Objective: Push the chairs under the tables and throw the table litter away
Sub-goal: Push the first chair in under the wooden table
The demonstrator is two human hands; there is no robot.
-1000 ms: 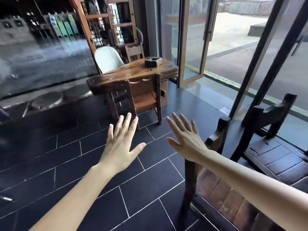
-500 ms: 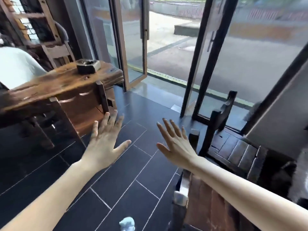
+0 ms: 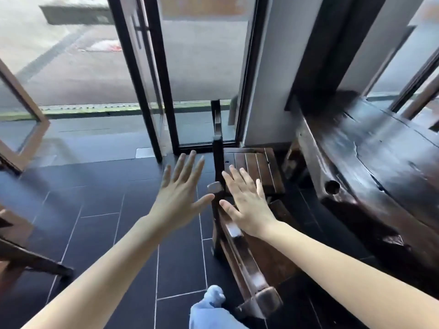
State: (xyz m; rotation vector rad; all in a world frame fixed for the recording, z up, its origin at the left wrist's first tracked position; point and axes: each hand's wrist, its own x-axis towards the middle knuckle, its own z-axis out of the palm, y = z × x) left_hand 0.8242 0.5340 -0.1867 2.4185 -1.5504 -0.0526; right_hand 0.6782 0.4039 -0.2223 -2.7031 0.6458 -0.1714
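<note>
A dark wooden chair [image 3: 244, 264] stands just in front of me, its backrest rail running from near my hands down to the bottom of the view. Beyond it a second dark chair [image 3: 257, 169] shows its slatted seat and upright back post. Both face a heavy dark wooden table [image 3: 380, 162] on the right. My left hand [image 3: 180, 195] hovers with fingers spread, just left of the near chair's top post. Over that backrest's upper end, fingers apart, is my right hand [image 3: 247, 205]; I cannot tell whether it touches. Both hands hold nothing.
Black-framed glass doors [image 3: 152, 79] stand ahead, with pavement outside. A brown-framed open door [image 3: 28, 110] is at the left. Part of another dark chair [image 3: 31, 260] juts in at the lower left. The floor is dark tile [image 3: 102, 233]. My pale blue trouser leg [image 3: 211, 307] shows at the bottom.
My view has swung right, away from the first table and chair, onto the two dark chairs and the dark table. Both open hands now reach the near chair's backrest.
</note>
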